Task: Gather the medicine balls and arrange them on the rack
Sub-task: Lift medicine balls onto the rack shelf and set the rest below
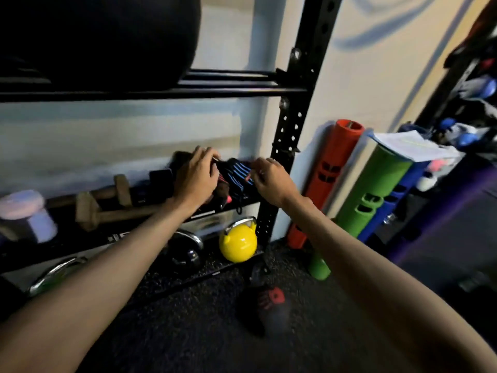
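A big black medicine ball (99,36) sits on the upper rails of the black rack (289,130), at the top left. On the middle shelf lies a black wrap with blue stripes (238,176). My left hand (195,179) rests on the dark bundle beside it, fingers curled over the wrap's left end. My right hand (270,180) pinches the wrap's right edge. A dark ball-like object with red print (265,308) lies on the floor below my arms; the frame is blurred there.
Wooden handles (107,203) and a pale tub (25,214) share the middle shelf. A yellow kettlebell (238,242) and a black one (185,254) stand on the bottom shelf. Red (328,170), green (376,184) and blue (398,195) tubes lean on the wall at right.
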{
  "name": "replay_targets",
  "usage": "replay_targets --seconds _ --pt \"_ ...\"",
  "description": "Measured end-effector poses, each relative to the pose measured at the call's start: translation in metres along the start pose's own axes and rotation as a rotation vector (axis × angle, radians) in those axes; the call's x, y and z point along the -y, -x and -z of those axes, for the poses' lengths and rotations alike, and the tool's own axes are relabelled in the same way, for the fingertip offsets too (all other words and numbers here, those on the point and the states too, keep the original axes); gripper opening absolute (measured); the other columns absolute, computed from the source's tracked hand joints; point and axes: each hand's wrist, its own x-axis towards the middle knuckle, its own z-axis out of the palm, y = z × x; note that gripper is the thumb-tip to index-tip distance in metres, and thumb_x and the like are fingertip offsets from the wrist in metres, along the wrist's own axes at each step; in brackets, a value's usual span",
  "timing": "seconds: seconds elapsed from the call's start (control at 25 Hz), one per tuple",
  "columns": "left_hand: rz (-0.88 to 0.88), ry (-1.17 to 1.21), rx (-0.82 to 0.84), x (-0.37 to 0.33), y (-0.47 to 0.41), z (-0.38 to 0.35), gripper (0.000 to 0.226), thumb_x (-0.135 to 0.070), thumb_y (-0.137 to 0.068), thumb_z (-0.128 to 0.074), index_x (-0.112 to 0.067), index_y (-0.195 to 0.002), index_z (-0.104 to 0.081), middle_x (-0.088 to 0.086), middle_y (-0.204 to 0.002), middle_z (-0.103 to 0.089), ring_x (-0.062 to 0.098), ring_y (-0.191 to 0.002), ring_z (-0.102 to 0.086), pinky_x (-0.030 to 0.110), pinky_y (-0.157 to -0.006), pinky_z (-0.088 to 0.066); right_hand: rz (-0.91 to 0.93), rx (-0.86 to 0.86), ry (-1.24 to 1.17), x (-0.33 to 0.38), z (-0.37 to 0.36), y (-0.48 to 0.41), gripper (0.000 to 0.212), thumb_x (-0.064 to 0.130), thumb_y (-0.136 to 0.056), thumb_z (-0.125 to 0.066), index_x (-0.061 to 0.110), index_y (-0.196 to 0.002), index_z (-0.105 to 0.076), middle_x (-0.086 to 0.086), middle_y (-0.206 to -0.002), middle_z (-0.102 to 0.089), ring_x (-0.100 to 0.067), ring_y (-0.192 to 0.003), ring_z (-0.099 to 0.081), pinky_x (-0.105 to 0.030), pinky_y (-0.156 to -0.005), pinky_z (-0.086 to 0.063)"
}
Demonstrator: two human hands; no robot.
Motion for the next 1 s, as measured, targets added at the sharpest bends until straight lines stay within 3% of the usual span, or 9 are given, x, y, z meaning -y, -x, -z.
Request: replay_targets --seconds 0.12,0.28,0.4,0.52,0.76,1.0 --pt "0.032 -0.033 0.254 -0.022 0.034 -0.076 0.016 -0.014 -0.090 -0.058 -0.014 -0.105 -0.064 0.011 -0.104 -0.061 0.037 -0.095 -0.061 0.045 -0.075 -0.049 -0.122 0.128 0.039 -0.068 -0.014 0.044 0.023 0.021 -0.096 -0.053 0.007 -0.111 -0.065 -0.020 -0.108 -0.065 -0.039 -0.103 -0.061 -0.045 -0.086 -0.050" --pt "0.089 -0.051 0.543 -0.047 0.073 -0.178 0.019 -0.018 -0.094 -0.051 -0.016 -0.111 -0.058 0.007 -0.116 -0.060 0.036 -0.101 -0.062 0.044 -0.075 -0.051 -0.262 0.275 0.005 -0.160 -0.033 0.095 0.022 0.020 -0.097 -0.051 0.006 -0.105 -0.065 -0.020 -0.105 -0.069 -0.039 -0.102 -0.063 -0.043 -0.085 -0.050" --pt "0.258 -0.054 0.744 -0.071 0.107 -0.260 0.022 -0.019 -0.094 -0.053 -0.016 -0.115 -0.059 0.010 -0.121 -0.058 0.034 -0.108 -0.060 0.042 -0.085 -0.050 -0.351 0.422 -0.056 -0.235 -0.051 0.130 0.016 0.017 -0.096 -0.048 0.008 -0.089 -0.060 -0.023 -0.099 -0.068 -0.041 -0.093 -0.063 -0.044 -0.079 -0.049" --pt "0.478 -0.022 0.912 -0.084 0.152 -0.336 0.024 -0.022 -0.096 -0.055 -0.014 -0.118 -0.060 0.014 -0.124 -0.055 0.035 -0.114 -0.057 0.041 -0.093 -0.048 -0.417 0.608 -0.104 -0.308 -0.079 0.162 0.013 0.014 -0.095 -0.046 0.011 -0.087 -0.055 -0.020 -0.094 -0.068 -0.038 -0.085 -0.063 -0.046 -0.076 -0.050" --pt "0.798 -0.002 1.088 -0.045 0.273 -0.476 0.029 -0.028 -0.099 -0.053 -0.016 -0.126 -0.054 0.013 -0.128 -0.053 0.032 -0.119 -0.055 0.040 -0.097 -0.046 -0.578 0.778 -0.164 -0.441 -0.202 0.234 0.024 0.019 -0.100 -0.042 0.008 -0.109 -0.061 -0.020 -0.104 -0.070 -0.040 -0.098 -0.064 -0.042 -0.078 -0.048" --pt "1.014 -0.010 0.967 0.085 0.408 -0.625 0.035 -0.021 -0.099 -0.055 -0.014 -0.133 -0.051 0.015 -0.124 -0.061 0.033 -0.114 -0.059 0.041 -0.095 -0.048 -0.730 0.854 -0.088 -0.591 -0.396 0.313 0.040 0.030 -0.102 -0.046 0.011 -0.136 -0.044 -0.022 -0.119 -0.067 -0.041 -0.109 -0.064 -0.050 -0.092 -0.051"
